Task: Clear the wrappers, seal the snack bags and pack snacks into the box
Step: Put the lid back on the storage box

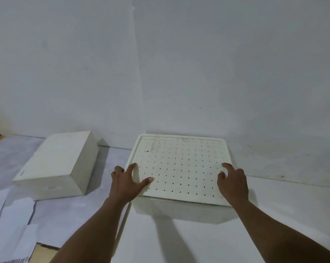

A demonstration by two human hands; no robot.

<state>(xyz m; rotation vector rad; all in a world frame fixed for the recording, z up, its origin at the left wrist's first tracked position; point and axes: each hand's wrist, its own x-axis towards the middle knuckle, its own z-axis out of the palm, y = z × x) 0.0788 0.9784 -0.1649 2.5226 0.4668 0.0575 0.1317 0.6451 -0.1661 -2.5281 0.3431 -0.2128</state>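
A cream box with a flat perforated lid (179, 164) stands against the wall at the middle of the white table. My left hand (127, 182) rests spread on the lid's near left corner, fingers apart, thumb lying on the dotted surface. At the lid's near right edge my right hand (233, 182) presses down with its fingers apart. Neither hand holds anything loose. No snacks, bags or wrappers show in this view; the inside of the box is hidden under the lid.
A plain closed cream box (60, 164) sits to the left, angled toward the wall. White paper sheets (12, 224) lie at the near left over a brown surface. The grey wall (179, 63) rises right behind both boxes.
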